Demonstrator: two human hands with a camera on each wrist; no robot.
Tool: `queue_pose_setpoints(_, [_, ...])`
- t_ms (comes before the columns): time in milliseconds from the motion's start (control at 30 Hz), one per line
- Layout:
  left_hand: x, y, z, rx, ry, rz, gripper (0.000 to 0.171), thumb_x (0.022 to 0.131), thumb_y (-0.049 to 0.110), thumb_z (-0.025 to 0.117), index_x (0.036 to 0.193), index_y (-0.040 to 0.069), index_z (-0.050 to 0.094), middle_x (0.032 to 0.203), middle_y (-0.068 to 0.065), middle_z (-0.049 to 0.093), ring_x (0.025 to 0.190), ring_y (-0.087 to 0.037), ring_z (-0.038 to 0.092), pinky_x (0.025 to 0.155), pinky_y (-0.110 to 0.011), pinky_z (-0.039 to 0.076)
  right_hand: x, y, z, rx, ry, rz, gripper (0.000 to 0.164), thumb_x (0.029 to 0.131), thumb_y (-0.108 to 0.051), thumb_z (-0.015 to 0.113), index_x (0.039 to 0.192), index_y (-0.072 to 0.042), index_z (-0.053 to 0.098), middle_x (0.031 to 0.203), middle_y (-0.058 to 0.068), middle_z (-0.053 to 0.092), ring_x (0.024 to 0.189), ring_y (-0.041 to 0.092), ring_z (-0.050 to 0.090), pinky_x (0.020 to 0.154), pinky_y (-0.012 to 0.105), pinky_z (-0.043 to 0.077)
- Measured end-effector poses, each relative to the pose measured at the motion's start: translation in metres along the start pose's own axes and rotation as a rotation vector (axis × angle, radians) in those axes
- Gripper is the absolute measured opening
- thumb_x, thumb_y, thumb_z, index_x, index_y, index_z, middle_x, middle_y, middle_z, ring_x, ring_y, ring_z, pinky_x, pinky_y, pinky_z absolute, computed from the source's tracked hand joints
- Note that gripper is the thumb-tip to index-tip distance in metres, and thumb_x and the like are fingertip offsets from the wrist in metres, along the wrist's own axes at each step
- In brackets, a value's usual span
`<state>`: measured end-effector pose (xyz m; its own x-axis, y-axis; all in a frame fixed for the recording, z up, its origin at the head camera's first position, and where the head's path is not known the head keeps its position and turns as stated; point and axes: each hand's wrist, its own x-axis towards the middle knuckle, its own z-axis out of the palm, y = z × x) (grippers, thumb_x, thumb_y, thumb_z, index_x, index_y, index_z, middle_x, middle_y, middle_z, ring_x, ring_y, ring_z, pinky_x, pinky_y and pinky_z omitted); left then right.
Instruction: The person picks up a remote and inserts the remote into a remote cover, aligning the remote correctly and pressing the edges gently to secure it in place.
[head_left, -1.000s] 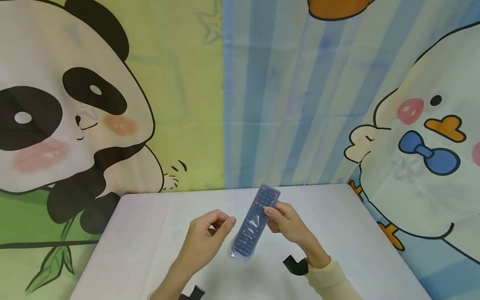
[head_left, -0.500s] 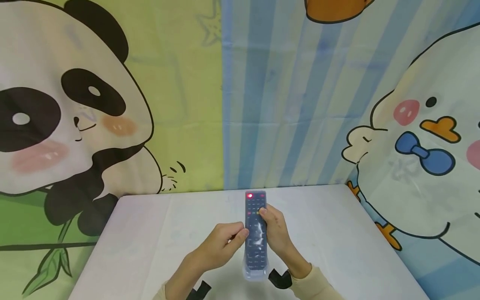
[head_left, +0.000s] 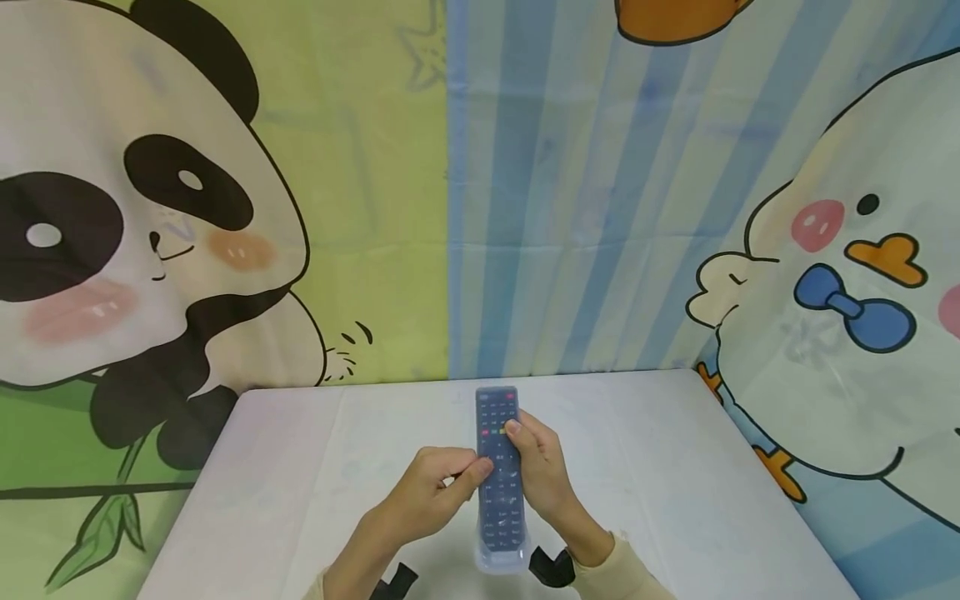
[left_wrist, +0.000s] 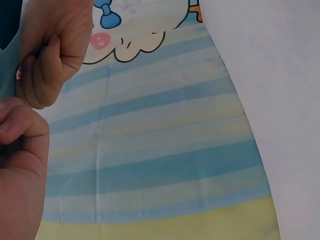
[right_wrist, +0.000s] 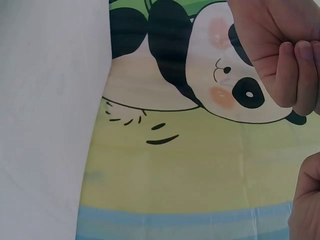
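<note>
A dark remote control (head_left: 501,492) with several rows of pale buttons, in a clear plastic sleeve, stands nearly vertical in the head view. My right hand (head_left: 546,467) grips its right side, thumb on the front near the coloured buttons. My left hand (head_left: 435,492) is at its left edge; the thumb lies on the edge and the curled fingers are partly behind it. In the left wrist view, only a strip of the remote shows at the far left, between the left hand (left_wrist: 22,165) and the right hand (left_wrist: 55,65). The right wrist view shows the left hand (right_wrist: 285,65) with curled fingers.
A white table (head_left: 637,483) spreads beneath the hands. Behind it hang cloths printed with a panda (head_left: 247,333) and a white bird with a blue bow tie (head_left: 840,400). Black straps (head_left: 551,568) sit at both wrists.
The remote has swung from tilted to nearly upright and come lower. The left hand has moved right to meet its edge. A red light at its top, lit half a second ago, is off.
</note>
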<state>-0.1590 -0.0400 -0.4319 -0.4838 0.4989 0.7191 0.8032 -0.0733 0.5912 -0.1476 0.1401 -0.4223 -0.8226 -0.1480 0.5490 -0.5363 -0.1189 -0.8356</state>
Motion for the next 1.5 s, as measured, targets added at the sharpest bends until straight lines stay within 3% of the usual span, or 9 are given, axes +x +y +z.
queue_pose_setpoints(333, [-0.013,0.004,0.004,0.154,0.020,0.056,0.038,0.097,-0.006,0.058,0.070,0.018,0.046,0.058,0.008,0.041,0.056,0.008,0.032,0.042,-0.010,0.028,0.002,0.004,0.010,0.018,0.080,0.125,0.034,0.105,-0.013,0.048,0.076,0.003,0.054,0.060,-0.002,0.052,0.046,0.008,0.050,0.036,0.027,0.042])
queue_pose_setpoints(533, [-0.017,0.003,0.001,0.404,0.031,0.021,0.037,0.106,0.014,0.053,0.070,0.019,0.045,0.059,0.013,0.035,0.056,0.006,0.030,0.047,-0.008,0.026,0.005,0.011,0.012,0.003,0.072,0.131,0.033,0.106,-0.011,0.047,0.079,0.005,0.056,0.060,-0.002,0.052,0.047,0.008,0.050,0.038,0.026,0.042])
queue_pose_setpoints(633, [-0.019,0.000,-0.003,0.504,0.051,0.025,0.035,0.108,0.018,0.048,0.073,0.018,0.052,0.064,0.014,0.044,0.058,0.004,0.038,0.051,-0.009,0.035,0.007,0.014,0.011,-0.009,0.047,0.148,0.034,0.106,-0.013,0.045,0.083,0.008,0.058,0.063,-0.001,0.055,0.050,0.010,0.053,0.041,0.027,0.045])
queue_pose_setpoints(700, [-0.021,-0.002,-0.006,0.564,0.093,0.060,0.032,0.108,0.019,0.044,0.079,0.016,0.057,0.070,0.011,0.050,0.060,0.001,0.043,0.053,-0.011,0.039,0.008,0.016,0.010,-0.006,0.036,0.178,0.037,0.107,-0.017,0.044,0.085,0.009,0.058,0.064,0.000,0.056,0.051,0.011,0.055,0.043,0.026,0.046])
queue_pose_setpoints(867, [-0.024,-0.010,-0.007,0.714,0.178,0.229,0.024,0.104,0.014,0.040,0.108,0.004,0.062,0.097,-0.007,0.058,0.076,-0.012,0.055,0.060,-0.017,0.047,0.009,0.020,0.010,0.086,0.067,0.314,0.045,0.108,-0.029,0.044,0.092,0.011,0.056,0.067,0.004,0.056,0.054,0.010,0.056,0.047,0.023,0.047])
queue_pose_setpoints(1033, [-0.025,-0.014,-0.006,0.742,0.093,0.371,0.034,0.104,0.015,0.042,0.130,0.009,0.063,0.129,-0.021,0.055,0.112,-0.032,0.056,0.089,-0.036,0.049,0.008,0.023,0.012,0.215,0.097,0.464,0.051,0.109,-0.033,0.041,0.112,0.016,0.055,0.076,0.007,0.062,0.058,0.011,0.061,0.049,0.022,0.049])
queue_pose_setpoints(1200, [-0.019,-0.014,-0.009,0.745,0.076,0.447,0.028,0.105,0.018,0.051,0.125,0.009,0.069,0.127,-0.015,0.062,0.114,-0.034,0.057,0.093,-0.043,0.047,0.007,0.024,0.015,0.203,0.033,0.593,0.055,0.108,-0.040,0.040,0.118,0.012,0.057,0.084,0.005,0.064,0.067,0.010,0.062,0.061,0.023,0.052])
queue_pose_setpoints(1367, [-0.018,-0.014,-0.012,0.717,0.049,0.419,0.040,0.090,0.020,0.075,0.128,0.009,0.067,0.124,-0.012,0.062,0.111,-0.031,0.057,0.090,-0.043,0.046,0.003,0.029,0.012,0.180,-0.043,0.657,0.054,0.108,-0.045,0.037,0.113,0.003,0.061,0.081,0.002,0.061,0.065,0.008,0.059,0.060,0.022,0.050])
queue_pose_setpoints(1500, [-0.019,-0.014,-0.014,0.669,0.050,0.359,0.050,0.081,0.012,0.081,0.129,0.008,0.066,0.120,-0.010,0.063,0.107,-0.028,0.057,0.089,-0.042,0.046,-0.004,0.038,0.006,0.169,-0.089,0.657,0.053,0.108,-0.048,0.037,0.105,-0.001,0.063,0.079,0.002,0.061,0.063,0.009,0.057,0.057,0.022,0.048])
